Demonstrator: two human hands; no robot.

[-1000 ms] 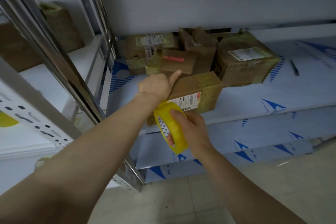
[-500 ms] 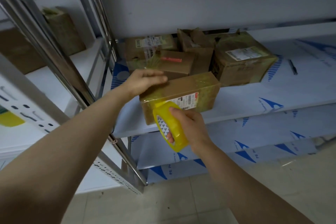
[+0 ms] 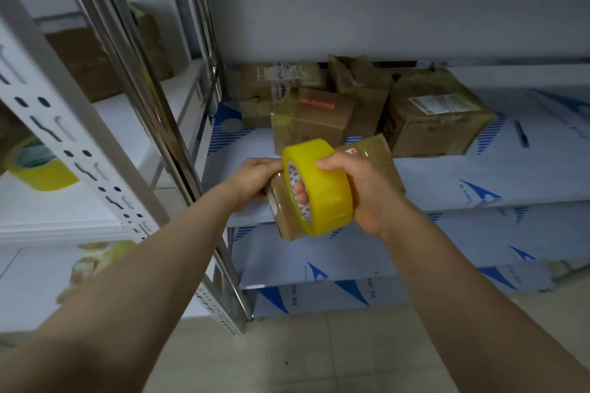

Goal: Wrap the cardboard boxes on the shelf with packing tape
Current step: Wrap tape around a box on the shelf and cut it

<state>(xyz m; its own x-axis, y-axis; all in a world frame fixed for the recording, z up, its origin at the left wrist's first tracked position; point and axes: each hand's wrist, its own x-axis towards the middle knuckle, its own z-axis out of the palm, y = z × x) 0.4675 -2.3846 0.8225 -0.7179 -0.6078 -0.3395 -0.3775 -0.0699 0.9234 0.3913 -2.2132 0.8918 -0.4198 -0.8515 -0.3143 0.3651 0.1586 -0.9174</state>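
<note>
My right hand (image 3: 367, 191) is closed on the fat roll of yellow packing tape (image 3: 319, 187), fingers hooked through its core and thumb over the outer rim, with the roll pressed against the near end of the small brown cardboard box with a glossy taped skin (image 3: 373, 156). My left hand (image 3: 255, 179) is curled around the box's left near corner, fingers underneath I think, though the roll hides most of that grip. The box is tilted, its near end hanging out past the front lip of the white plastic-lined shelf board (image 3: 479, 175), its far end apparently over the board.

The risk I see is the box itself: it is held mostly from one corner, so a hard tug on the tape could twist it out of my left hand or drag it off the shelf edge. Slack tape could also fold onto itself and wrinkle. I cannot make out a free tape end, so I cannot tell whether the strip is stuck down.

Further back stand the other brown cardboard boxes: a mid-sized one with a red strip (image 3: 314, 120) just behind my hands, a large one with a white label (image 3: 437, 115) to the right, two more against the back. A dark pen (image 3: 521, 134) lies well off to the right. On the neighbouring rack, another yellow tape roll (image 3: 38, 169) sits behind the perforated white upright (image 3: 79, 137).
</note>
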